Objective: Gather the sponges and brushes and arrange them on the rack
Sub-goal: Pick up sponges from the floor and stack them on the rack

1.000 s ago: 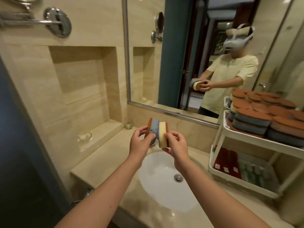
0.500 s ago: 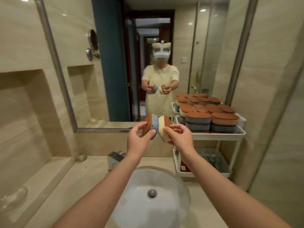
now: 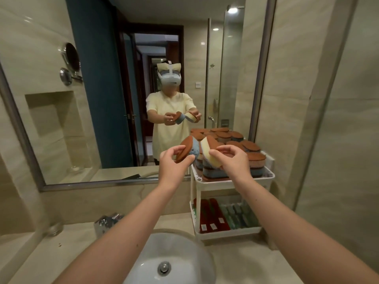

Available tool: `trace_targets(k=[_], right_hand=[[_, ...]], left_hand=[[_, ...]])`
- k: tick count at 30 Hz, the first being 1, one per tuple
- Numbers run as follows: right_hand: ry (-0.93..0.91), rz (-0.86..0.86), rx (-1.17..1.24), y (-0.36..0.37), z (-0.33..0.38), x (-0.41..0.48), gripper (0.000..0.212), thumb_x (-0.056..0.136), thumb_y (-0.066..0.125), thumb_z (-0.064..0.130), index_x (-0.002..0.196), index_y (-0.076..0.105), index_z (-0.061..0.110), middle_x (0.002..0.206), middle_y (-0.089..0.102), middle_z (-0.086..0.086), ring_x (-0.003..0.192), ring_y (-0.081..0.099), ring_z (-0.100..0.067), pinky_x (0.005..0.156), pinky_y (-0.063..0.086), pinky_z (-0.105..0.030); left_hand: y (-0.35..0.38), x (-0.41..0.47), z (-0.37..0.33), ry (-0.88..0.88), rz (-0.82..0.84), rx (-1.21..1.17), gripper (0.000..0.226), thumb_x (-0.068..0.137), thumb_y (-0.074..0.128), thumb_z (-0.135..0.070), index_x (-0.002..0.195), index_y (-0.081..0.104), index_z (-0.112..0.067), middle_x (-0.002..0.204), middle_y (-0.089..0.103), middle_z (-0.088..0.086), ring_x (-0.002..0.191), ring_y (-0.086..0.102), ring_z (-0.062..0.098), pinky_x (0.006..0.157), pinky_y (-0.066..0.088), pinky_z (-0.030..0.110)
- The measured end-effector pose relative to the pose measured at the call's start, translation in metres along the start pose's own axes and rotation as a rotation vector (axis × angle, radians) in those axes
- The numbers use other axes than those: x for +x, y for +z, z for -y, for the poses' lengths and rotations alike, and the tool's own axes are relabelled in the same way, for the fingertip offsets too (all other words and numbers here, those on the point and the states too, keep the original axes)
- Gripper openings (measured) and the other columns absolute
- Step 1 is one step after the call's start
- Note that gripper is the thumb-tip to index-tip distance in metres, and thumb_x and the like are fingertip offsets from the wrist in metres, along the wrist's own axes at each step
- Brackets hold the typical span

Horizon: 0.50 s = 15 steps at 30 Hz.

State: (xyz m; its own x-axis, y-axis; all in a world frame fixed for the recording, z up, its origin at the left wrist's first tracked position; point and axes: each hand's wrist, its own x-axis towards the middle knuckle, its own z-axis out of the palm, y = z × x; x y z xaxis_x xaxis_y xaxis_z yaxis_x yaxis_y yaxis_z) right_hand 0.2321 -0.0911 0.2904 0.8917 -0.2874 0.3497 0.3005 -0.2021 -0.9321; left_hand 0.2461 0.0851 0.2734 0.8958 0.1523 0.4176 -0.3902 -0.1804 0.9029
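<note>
My left hand (image 3: pixel 174 163) pinches blue sponge (image 3: pixel 189 149), right hand (image 3: pixel 232 160) yellow sponge (image 3: pixel 208 153); both moved from over sink (image 3: pixel 184 257) to rack (image 3: pixel 246 179) top tier. I judge placing comes next.

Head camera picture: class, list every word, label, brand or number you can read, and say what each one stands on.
No text here can be read.
White labels on the red packs, lower shelf of the rack: too small and blurred to read.
Green packs beside them: any print is blurred.
Blue sponge in the left hand, yellow sponge in the right hand: no print shows.
</note>
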Motion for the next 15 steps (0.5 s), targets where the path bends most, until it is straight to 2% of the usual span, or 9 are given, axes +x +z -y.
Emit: trace_targets(k=[4,6,8,11,13,15], right_hand=[[-0.084,0.028,-0.087,-0.014,-0.001,0.042,0.027,0.072,0.081,0.038,0.093,0.071,0.025,0.099,0.067,0.01,0.096,0.061,-0.006,0.079,0.053,-0.026],[-0.096,0.039,-0.138,-0.021,-0.004,0.065,0.031,0.072,0.08,0.041,0.096,0.071,0.025,0.107,0.064,0.006,0.1,0.058,-0.008,0.086,0.053,-0.03],[-0.096,0.046,-0.171,-0.025,-0.01,0.088,0.034,0.072,0.08,0.042,0.099,0.072,0.024,0.112,0.063,0.003,0.103,0.058,-0.01,0.09,0.053,-0.035],[-0.108,0.038,-0.202,-0.025,-0.023,0.119,0.036,0.071,0.08,0.045,0.1,0.073,0.024,0.111,0.064,0.002,0.1,0.059,-0.009,0.084,0.054,-0.029],[-0.119,0.035,-0.225,-0.023,-0.033,0.136,0.037,0.07,0.08,0.047,0.099,0.073,0.025,0.109,0.065,0.002,0.098,0.06,-0.007,0.076,0.051,-0.022],[-0.126,0.03,-0.257,-0.019,-0.043,0.15,0.037,0.069,0.08,0.048,0.096,0.073,0.025,0.108,0.065,0.001,0.096,0.061,-0.008,0.076,0.05,-0.021]], left_hand=[[0.027,0.032,-0.003,0.05,0.012,0.072,0.035,0.076,0.076,-0.034,0.107,0.059,-0.037,0.12,0.043,-0.007,0.104,0.057,0.012,0.093,0.052,0.037],[0.042,0.048,-0.002,0.057,0.018,0.1,0.036,0.077,0.075,-0.034,0.108,0.058,-0.039,0.119,0.041,-0.008,0.104,0.056,0.011,0.092,0.052,0.035],[0.056,0.063,0.001,0.071,0.013,0.133,0.036,0.077,0.075,-0.035,0.109,0.059,-0.038,0.118,0.039,-0.009,0.104,0.054,0.009,0.086,0.051,0.027],[0.076,0.085,0.01,0.085,-0.005,0.2,0.038,0.077,0.074,-0.035,0.111,0.059,-0.037,0.115,0.039,-0.011,0.102,0.052,0.004,0.075,0.043,0.014],[0.085,0.097,0.017,0.077,-0.017,0.239,0.037,0.076,0.075,-0.036,0.111,0.06,-0.037,0.115,0.039,-0.012,0.1,0.051,0.002,0.073,0.041,0.011],[0.092,0.106,0.025,0.077,-0.029,0.278,0.036,0.075,0.075,-0.036,0.108,0.06,-0.038,0.112,0.039,-0.014,0.099,0.052,-0.001,0.072,0.04,0.01]])
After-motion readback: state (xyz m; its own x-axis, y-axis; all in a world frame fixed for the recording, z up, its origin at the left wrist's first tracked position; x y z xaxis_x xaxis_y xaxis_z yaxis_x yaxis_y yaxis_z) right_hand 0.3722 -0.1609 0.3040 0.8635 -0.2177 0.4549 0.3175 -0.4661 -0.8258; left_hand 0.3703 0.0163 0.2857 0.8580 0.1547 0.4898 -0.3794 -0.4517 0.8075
